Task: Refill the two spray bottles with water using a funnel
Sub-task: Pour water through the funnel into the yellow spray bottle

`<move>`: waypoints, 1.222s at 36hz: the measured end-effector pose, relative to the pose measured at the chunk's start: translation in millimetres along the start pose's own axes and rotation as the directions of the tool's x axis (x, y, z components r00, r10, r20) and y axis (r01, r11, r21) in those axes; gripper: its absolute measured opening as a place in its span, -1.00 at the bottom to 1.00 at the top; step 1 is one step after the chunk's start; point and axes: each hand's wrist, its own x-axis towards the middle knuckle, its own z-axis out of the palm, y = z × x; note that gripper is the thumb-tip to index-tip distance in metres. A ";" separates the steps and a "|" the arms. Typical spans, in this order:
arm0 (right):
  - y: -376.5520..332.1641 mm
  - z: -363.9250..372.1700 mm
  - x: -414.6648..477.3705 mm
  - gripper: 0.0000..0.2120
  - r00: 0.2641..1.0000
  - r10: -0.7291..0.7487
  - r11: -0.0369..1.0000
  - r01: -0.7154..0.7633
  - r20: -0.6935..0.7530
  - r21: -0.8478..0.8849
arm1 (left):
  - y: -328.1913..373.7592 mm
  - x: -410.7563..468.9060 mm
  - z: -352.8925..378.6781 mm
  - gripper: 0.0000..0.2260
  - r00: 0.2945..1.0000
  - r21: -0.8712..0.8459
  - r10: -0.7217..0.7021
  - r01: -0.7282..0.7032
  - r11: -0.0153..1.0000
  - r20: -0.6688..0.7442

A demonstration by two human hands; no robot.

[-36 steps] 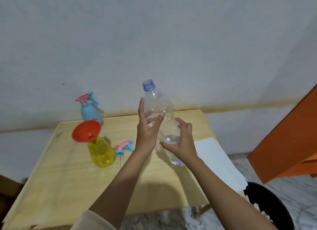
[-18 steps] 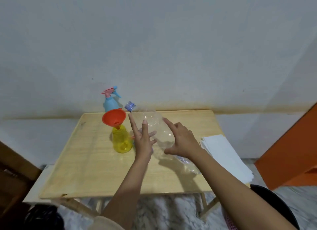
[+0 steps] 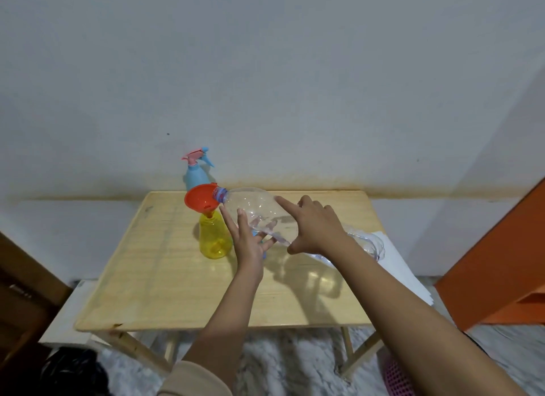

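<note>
A yellow spray bottle stands without its head on the wooden table, with an orange funnel in its neck. A clear plastic water bottle lies nearly level above the table, its purple neck at the funnel's rim. My right hand grips the bottle's middle from above, index finger stretched out. My left hand supports the bottle near its shoulder with straight fingers. A blue spray bottle with a pink and blue trigger head stands at the back edge. A loose trigger head is mostly hidden behind my left hand.
White paper sheets lie over the table's right edge. An orange cabinet stands to the right, dark wooden furniture to the left. A black bag and a pink basket sit on the floor.
The clear bottle has tipped from upright to nearly level, and its neck has swung left to the funnel's rim. Both hands went with it.
</note>
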 end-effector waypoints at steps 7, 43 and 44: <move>-14.8 -20.3 1.3 -0.10 1.000 -0.008 0.996 0.007 -0.012 -0.088 | 5.4 3.6 -2.7 -0.54 1.000 -0.094 -0.028 0.029 0.995 0.009; -24.7 -49.2 12.9 -0.12 0.999 -0.034 0.969 0.040 0.028 -0.242 | 7.0 5.7 9.1 -0.53 1.000 -0.209 -0.005 -0.001 0.978 -0.026; -25.0 -49.6 13.1 -0.12 0.999 -0.034 0.969 0.040 0.030 -0.246 | 7.4 5.9 8.7 -0.53 0.999 -0.199 0.004 -0.011 0.980 -0.034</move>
